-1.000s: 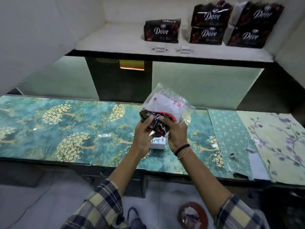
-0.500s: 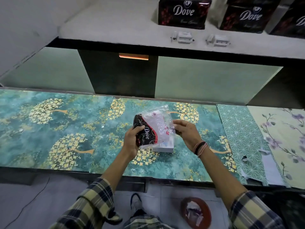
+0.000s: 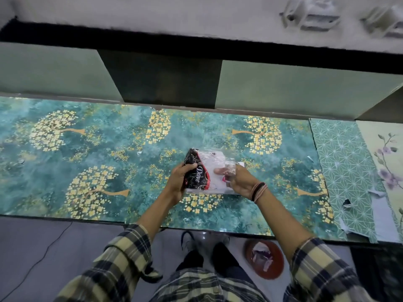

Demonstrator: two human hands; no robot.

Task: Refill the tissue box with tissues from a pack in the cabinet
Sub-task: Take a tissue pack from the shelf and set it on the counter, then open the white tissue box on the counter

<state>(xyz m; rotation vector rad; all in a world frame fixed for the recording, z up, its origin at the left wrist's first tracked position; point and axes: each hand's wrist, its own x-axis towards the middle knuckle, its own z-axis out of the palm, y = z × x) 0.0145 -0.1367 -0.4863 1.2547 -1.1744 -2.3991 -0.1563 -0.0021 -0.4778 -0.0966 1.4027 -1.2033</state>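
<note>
You hold the tissue pack [image 3: 204, 171] above the middle of the desk [image 3: 109, 162]: your left hand [image 3: 180, 180] grips its dark printed end, while the fingers [image 3: 220, 170] of your right hand [image 3: 241, 184] are inside the clear wrapper. I judge you are at the step of emptying the pack. Next, you must pull the tissues out in one stack, toward the white box [image 3: 238, 164] that shows just under the pack.

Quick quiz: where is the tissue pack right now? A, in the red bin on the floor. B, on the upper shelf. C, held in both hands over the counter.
C: the left hand grips the tissue pack's dark end, the right hand its clear end, above the counter.
</note>
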